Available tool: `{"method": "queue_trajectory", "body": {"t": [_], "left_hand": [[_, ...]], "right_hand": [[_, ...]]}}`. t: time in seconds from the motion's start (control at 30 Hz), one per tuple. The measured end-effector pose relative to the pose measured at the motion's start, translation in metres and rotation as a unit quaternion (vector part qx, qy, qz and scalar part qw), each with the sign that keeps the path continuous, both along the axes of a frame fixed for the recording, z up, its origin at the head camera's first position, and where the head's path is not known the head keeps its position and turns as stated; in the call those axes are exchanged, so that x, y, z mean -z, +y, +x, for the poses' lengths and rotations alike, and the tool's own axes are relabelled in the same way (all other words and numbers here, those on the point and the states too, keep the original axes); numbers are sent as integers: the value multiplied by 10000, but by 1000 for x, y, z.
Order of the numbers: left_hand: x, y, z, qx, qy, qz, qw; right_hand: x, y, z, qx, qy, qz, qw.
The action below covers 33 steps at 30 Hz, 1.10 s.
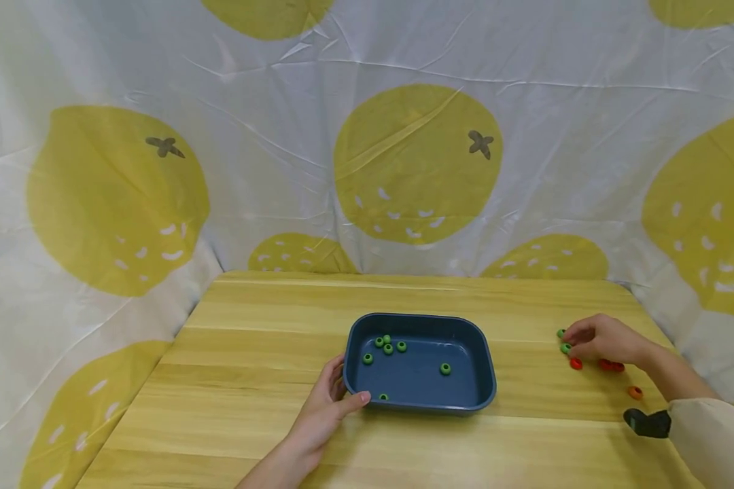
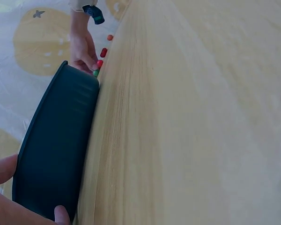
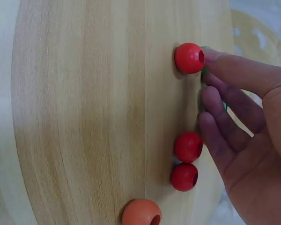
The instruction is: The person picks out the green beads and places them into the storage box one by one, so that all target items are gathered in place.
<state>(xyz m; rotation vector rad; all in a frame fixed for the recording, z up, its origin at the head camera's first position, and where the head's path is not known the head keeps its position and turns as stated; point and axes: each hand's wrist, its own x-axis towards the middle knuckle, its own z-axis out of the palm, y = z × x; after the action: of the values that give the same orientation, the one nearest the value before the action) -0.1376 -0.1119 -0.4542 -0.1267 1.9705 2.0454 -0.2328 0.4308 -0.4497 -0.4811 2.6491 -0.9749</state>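
Observation:
My left hand [image 1: 324, 407] grips the near left corner of a dark blue rectangular tray [image 1: 418, 409], its thumb over the rim and fingers along the outer side. Inside lie several green beads, among them one green bead [image 1: 445, 369] apart from the others. On the table's right side, my right hand [image 1: 608, 339] reaches down with fingers loosely bent around two green beads [image 1: 565, 348]. Its thumb tip is right at the nearer one, partly hidden in the right wrist view. A red bead [image 3: 189, 58] sits beside the thumb, and two more red beads [image 3: 188, 146] lie below the fingers.
An orange bead [image 1: 635, 392] lies nearer the right forearm. A black wrist device [image 1: 647, 423] hangs at the right sleeve. The wooden table [image 1: 251, 346] meets a lemon-print cloth [image 1: 269, 149] at its back and sides.

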Motion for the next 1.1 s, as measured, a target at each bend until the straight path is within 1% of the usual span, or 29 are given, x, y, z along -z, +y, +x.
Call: {"method": "queue_trajectory", "body": {"t": [0.23,0.4,0.5,0.6,0.8,0.93,1.1], "left_hand": [[1,0,0,-6,23,-16,10000],[2,0,-1,5,21,-44,10000],[1,0,-1,-4,-5,-57,10000],[1,0,-1,-4,-36,-43,10000],[-1,0,-1,-28,-64,-76,9999],[0,0,0,-26,-48,-89,9999],[-1,0,-1,-6,-41,-87,10000]], "right_hand": [[5,0,-2,6,-2,110,9999],[4,0,0,302,48,-37,9995],[2,-1,0,375,70,-130,9992],[1,-3,-1,330,53,-116,9994],[-3,-5,-5,329,-39,-250,9991],[-7,-9,-8,207,-19,-340,9992],[-12,-13,-13,148,-44,-409,9990]]}}
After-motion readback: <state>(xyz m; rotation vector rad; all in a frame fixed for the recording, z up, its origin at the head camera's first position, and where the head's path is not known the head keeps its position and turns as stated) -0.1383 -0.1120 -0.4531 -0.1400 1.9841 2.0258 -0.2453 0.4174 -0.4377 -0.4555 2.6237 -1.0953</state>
